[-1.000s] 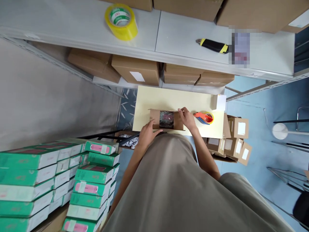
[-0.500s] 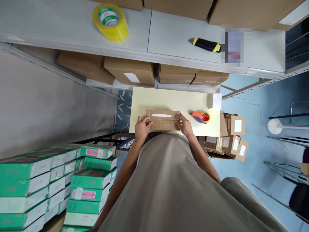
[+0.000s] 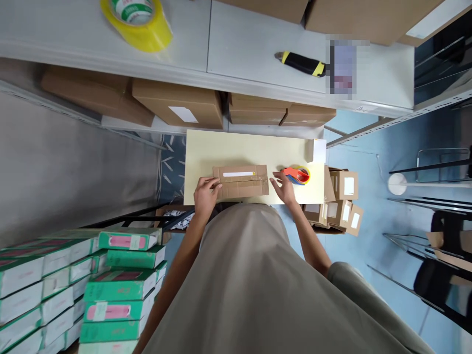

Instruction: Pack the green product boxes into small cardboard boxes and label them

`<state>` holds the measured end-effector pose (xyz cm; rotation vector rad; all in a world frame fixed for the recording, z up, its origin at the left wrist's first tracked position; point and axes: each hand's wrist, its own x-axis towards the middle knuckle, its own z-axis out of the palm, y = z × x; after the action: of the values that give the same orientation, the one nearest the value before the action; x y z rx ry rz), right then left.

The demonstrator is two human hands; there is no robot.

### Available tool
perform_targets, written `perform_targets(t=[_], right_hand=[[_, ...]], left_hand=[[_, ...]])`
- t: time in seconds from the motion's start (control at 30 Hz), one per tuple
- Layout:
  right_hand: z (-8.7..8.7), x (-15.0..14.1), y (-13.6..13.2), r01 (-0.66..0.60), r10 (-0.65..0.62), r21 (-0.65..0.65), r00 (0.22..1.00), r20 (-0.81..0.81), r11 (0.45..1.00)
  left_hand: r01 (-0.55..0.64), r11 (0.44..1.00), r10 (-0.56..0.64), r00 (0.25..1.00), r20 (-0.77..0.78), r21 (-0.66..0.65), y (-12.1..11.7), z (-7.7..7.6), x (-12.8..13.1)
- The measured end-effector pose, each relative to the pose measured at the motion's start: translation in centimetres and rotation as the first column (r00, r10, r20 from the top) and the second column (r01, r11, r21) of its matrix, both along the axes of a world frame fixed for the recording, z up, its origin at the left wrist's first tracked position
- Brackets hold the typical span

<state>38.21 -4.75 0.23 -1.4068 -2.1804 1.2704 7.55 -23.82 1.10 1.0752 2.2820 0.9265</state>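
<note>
A small brown cardboard box lies flat on the cream tabletop, with a white label strip on top and a seam along its length. My left hand grips its left end, thumb and fingers closed at the edge. Just off the right end, my right hand is open, fingers apart and holding nothing. Its fingertips are close to a red and blue tape dispenser with a yellow tape roll; whether they touch it I cannot tell.
A white box stands at the back right corner. On the grey shelf ahead are a yellow tape roll and a black-and-yellow cutter. Green boxes are stacked at left; labelled cartons sit at right.
My right hand has let go of the box's right end and moved right toward the tape dispenser. My left hand stays at the left end. The view has shifted slightly.
</note>
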Motion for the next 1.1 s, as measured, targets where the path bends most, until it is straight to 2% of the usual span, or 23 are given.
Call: perform_targets(t=[0.07, 0.1, 0.2, 0.27, 0.37, 0.47, 0.5, 0.57, 0.63, 0.67, 0.77, 0.83, 0.93, 1.0, 1.1], right_hand=[[-0.8, 2.8, 0.9, 0.069, -0.098, 0.139, 0.972, 0.214, 0.988], [-1.1, 4.1, 1.4, 0.083, -0.144, 0.19, 0.931, 0.336, 0.978], [-2.2, 6.7, 3.0, 0.048, -0.168, 0.212, 0.787, 0.594, 0.976], [-2.9, 7.1, 3.9, 0.01, -0.108, 0.151, 0.743, 0.66, 0.988], [-3.2, 6.4, 4.8, 0.0, -0.042, 0.062, 0.734, 0.678, 0.998], [-2.1, 5.7, 5.7, -0.004, -0.01, 0.019, 0.736, 0.677, 1.0], [-1.2, 5.6, 6.0, -0.015, 0.009, 0.004, 0.745, 0.667, 1.0], [1.1, 5.3, 6.8, -0.037, 0.063, -0.058, 0.823, 0.564, 0.998], [4.1, 4.5, 7.5, -0.061, 0.112, -0.171, 0.945, 0.306, 0.983], [5.7, 3.8, 7.8, -0.08, 0.119, -0.234, 0.98, 0.159, 0.969], [10.0, -0.1, 7.8, -0.21, 0.206, -0.3, 0.978, -0.043, 0.931], [11.7, -3.5, 7.2, -0.362, 0.345, -0.372, 0.932, -0.113, 0.855], [12.1, -8.2, 6.1, -0.59, 0.568, -0.412, 0.801, -0.191, 0.694], [11.5, -10.2, 5.7, -0.666, 0.65, -0.374, 0.736, -0.19, 0.645], [10.4, -11.3, 5.9, -0.706, 0.705, -0.362, 0.691, -0.161, 0.609]], left_hand=[[-0.019, 0.999, 0.019, 1.0, 0.002, 0.035, -0.2, -0.2, 0.3], [-0.027, 0.998, 0.027, 1.0, 0.004, 0.049, -0.2, -0.3, 0.4], [-0.041, 0.996, 0.04, 0.999, 0.012, 0.074, 0.0, -0.3, 0.5], [-0.045, 0.995, 0.044, 0.999, 0.018, 0.085, 0.1, -0.3, 0.5], [-0.056, 0.993, 0.053, 0.998, 0.027, 0.106, 0.2, -0.3, 0.6], [-0.079, 0.991, 0.076, 0.997, 0.028, 0.11, 0.2, -0.5, 0.9], [-0.086, 0.991, 0.083, 0.996, 0.028, 0.105, 0.2, -0.5, 1.1], [-0.097, 0.99, 0.095, 0.995, 0.029, 0.098, 0.1, -0.6, 1.5], [-0.11, 0.989, 0.108, 0.994, 0.031, 0.096, 0.1, -0.6, 1.7], [-0.117, 0.988, 0.114, 0.993, 0.032, 0.097, 0.1, -0.6, 1.8], [-0.129, 0.987, 0.126, 0.991, 0.045, 0.097, 0.1, -0.7, 2.0], [-0.13, 0.987, 0.124, 0.99, 0.068, 0.098, 0.1, -0.7, 2.1], [-0.143, 0.984, 0.131, 0.986, 0.104, 0.11, 0.0, -0.7, 2.3], [-0.152, 0.982, 0.138, 0.983, 0.121, 0.114, -0.1, -0.7, 2.6], [-0.173, 0.978, 0.158, 0.98, 0.121, 0.121, -0.2, -0.2, 3.2]])
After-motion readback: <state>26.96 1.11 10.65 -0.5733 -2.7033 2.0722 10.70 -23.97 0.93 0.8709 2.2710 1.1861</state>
